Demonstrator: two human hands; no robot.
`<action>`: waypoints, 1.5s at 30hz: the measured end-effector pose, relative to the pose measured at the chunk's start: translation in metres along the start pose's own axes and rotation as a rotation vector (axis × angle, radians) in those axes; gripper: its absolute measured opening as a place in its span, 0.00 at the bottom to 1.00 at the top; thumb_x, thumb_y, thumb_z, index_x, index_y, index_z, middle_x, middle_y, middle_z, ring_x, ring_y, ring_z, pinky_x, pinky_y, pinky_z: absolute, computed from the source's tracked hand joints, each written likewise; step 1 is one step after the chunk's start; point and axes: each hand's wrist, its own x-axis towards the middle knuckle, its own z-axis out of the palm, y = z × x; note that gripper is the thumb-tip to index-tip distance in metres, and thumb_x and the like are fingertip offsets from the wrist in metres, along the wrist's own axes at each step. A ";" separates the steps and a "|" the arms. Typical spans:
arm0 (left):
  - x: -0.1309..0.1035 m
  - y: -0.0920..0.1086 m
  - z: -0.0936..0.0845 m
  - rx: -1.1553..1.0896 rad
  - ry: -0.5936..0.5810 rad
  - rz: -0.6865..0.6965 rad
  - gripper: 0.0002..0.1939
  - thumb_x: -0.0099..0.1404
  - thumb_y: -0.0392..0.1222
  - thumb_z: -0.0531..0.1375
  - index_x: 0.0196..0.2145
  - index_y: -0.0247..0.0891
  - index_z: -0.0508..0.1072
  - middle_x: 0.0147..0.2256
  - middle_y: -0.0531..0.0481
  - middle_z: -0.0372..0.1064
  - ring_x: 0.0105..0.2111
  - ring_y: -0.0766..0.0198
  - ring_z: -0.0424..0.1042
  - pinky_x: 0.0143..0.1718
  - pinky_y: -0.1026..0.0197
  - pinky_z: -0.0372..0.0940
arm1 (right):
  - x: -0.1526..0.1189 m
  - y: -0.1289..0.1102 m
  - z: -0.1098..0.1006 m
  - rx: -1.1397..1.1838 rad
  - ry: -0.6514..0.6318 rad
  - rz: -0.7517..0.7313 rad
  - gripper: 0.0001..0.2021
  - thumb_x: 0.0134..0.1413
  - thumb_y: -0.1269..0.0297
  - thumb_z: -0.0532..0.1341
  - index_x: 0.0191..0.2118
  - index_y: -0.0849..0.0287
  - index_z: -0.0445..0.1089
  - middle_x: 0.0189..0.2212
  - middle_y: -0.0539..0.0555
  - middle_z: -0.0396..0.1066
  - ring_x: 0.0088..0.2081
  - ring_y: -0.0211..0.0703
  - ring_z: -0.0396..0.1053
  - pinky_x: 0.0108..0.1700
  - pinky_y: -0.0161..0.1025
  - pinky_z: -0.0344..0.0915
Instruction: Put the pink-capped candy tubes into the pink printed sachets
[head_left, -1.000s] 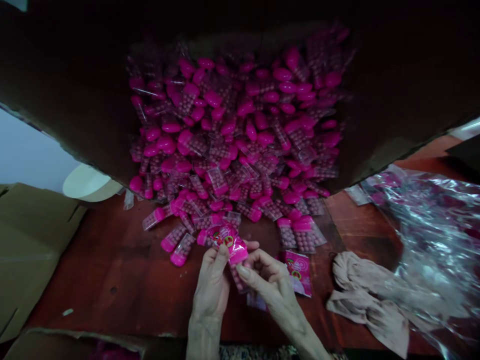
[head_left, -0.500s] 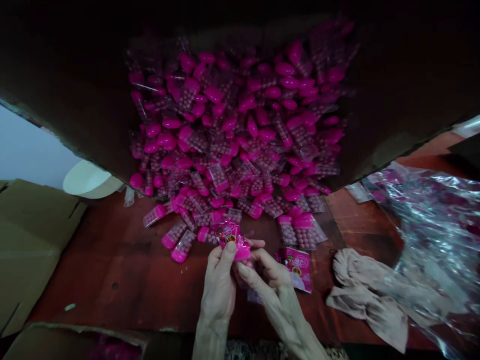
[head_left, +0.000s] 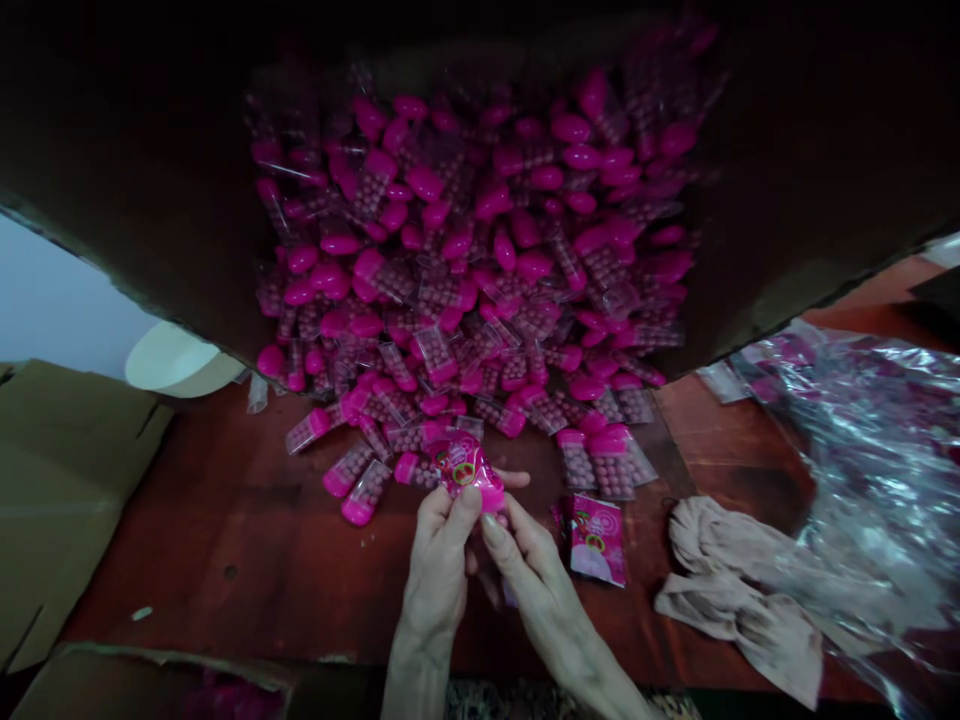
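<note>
Both my hands meet low in the middle, around one small candy container (head_left: 489, 494) with a pink cap. A shiny printed pink sleeve (head_left: 457, 460) lies over its far part, and how far it covers the container I cannot tell. My left hand (head_left: 435, 570) pinches it with the thumb on top. My right hand (head_left: 536, 565) grips the near end between thumb and fingers. Just ahead lies a large heap of clear candy containers (head_left: 439, 350) with pink caps and small round candies. Right of my hands rest flat printed sleeves (head_left: 598, 540).
A big dark cardboard box (head_left: 787, 200) encloses the heap, its mouth facing me. At right lie a beige cloth (head_left: 739, 570) and crumpled clear plastic (head_left: 870, 500). A white bowl (head_left: 176, 360) and a cardboard carton (head_left: 67, 470) stand left, on or beside the reddish table (head_left: 285, 580).
My right hand has shifted slightly left and closer to my left hand. The printed sleeve now lies flatter over the container, with more of its print facing up.
</note>
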 end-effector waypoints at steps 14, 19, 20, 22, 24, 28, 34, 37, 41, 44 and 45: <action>-0.014 -0.006 -0.009 -0.033 -0.011 0.027 0.17 0.64 0.48 0.53 0.38 0.36 0.78 0.42 0.41 0.75 0.52 0.54 0.63 0.49 0.58 0.59 | -0.018 0.001 -0.001 -0.170 0.110 0.142 0.24 0.54 0.47 0.57 0.53 0.54 0.65 0.40 0.57 0.71 0.44 0.47 0.66 0.46 0.40 0.64; -0.012 0.006 -0.009 -0.116 -0.008 0.003 0.29 0.58 0.62 0.53 0.40 0.33 0.77 0.43 0.36 0.73 0.42 0.50 0.70 0.32 0.59 0.66 | -0.005 -0.005 0.003 0.254 -0.146 0.141 0.15 0.59 0.51 0.53 0.39 0.58 0.66 0.21 0.46 0.60 0.19 0.31 0.54 0.18 0.27 0.51; -0.011 0.008 -0.007 -0.116 -0.004 -0.012 0.27 0.58 0.59 0.56 0.40 0.32 0.77 0.43 0.36 0.73 0.40 0.51 0.71 0.31 0.60 0.66 | -0.003 -0.006 0.003 0.317 -0.173 0.144 0.15 0.59 0.51 0.53 0.37 0.58 0.65 0.20 0.45 0.57 0.17 0.29 0.48 0.16 0.26 0.47; -0.009 0.011 -0.002 -0.091 0.032 -0.041 0.21 0.58 0.53 0.59 0.38 0.31 0.77 0.41 0.36 0.74 0.36 0.54 0.72 0.28 0.62 0.65 | 0.000 -0.008 0.001 0.339 -0.187 0.142 0.14 0.60 0.52 0.52 0.37 0.59 0.64 0.19 0.44 0.57 0.15 0.27 0.44 0.15 0.26 0.44; -0.007 0.010 0.003 -0.079 0.098 -0.050 0.18 0.58 0.50 0.59 0.37 0.30 0.77 0.40 0.36 0.75 0.33 0.57 0.72 0.25 0.63 0.64 | 0.000 -0.008 -0.002 0.261 -0.193 0.120 0.16 0.60 0.51 0.52 0.42 0.59 0.64 0.19 0.44 0.58 0.15 0.28 0.47 0.16 0.27 0.48; -0.008 0.007 0.008 -0.112 0.189 -0.042 0.15 0.57 0.45 0.57 0.32 0.31 0.78 0.37 0.40 0.76 0.35 0.57 0.72 0.27 0.63 0.64 | -0.009 -0.005 -0.006 0.040 -0.094 0.042 0.22 0.59 0.47 0.50 0.50 0.57 0.66 0.28 0.52 0.68 0.31 0.39 0.67 0.32 0.34 0.67; -0.014 0.011 0.004 -0.255 0.053 -0.189 0.15 0.58 0.43 0.53 0.33 0.33 0.78 0.38 0.41 0.75 0.36 0.56 0.72 0.20 0.65 0.60 | -0.022 -0.008 -0.001 -0.162 0.171 0.087 0.25 0.55 0.43 0.51 0.51 0.51 0.68 0.46 0.56 0.70 0.48 0.50 0.65 0.50 0.43 0.63; -0.016 0.010 0.004 -0.304 -0.036 -0.202 0.13 0.58 0.40 0.55 0.33 0.34 0.78 0.38 0.41 0.75 0.37 0.55 0.72 0.22 0.64 0.61 | -0.021 -0.015 -0.001 -0.185 0.156 -0.027 0.26 0.55 0.42 0.50 0.49 0.53 0.70 0.35 0.57 0.73 0.37 0.48 0.70 0.40 0.40 0.68; -0.022 0.005 0.006 -0.360 -0.021 -0.214 0.13 0.58 0.41 0.55 0.32 0.34 0.78 0.38 0.41 0.75 0.41 0.53 0.71 0.34 0.60 0.66 | -0.018 -0.014 -0.003 -0.183 0.065 -0.134 0.28 0.56 0.41 0.47 0.47 0.56 0.72 0.26 0.56 0.73 0.26 0.46 0.69 0.30 0.38 0.69; -0.026 0.001 0.006 -0.345 0.026 -0.268 0.14 0.59 0.45 0.55 0.33 0.36 0.78 0.39 0.42 0.75 0.43 0.52 0.71 0.38 0.58 0.66 | -0.016 -0.007 0.000 -0.233 0.105 -0.102 0.25 0.57 0.44 0.49 0.45 0.58 0.72 0.29 0.58 0.73 0.29 0.47 0.71 0.33 0.39 0.68; -0.027 0.000 0.006 -0.332 0.047 -0.281 0.14 0.59 0.46 0.56 0.34 0.36 0.78 0.39 0.42 0.75 0.43 0.52 0.71 0.38 0.57 0.66 | -0.016 -0.005 0.002 -0.236 0.112 -0.082 0.25 0.58 0.46 0.49 0.45 0.59 0.72 0.29 0.58 0.73 0.29 0.47 0.71 0.32 0.38 0.68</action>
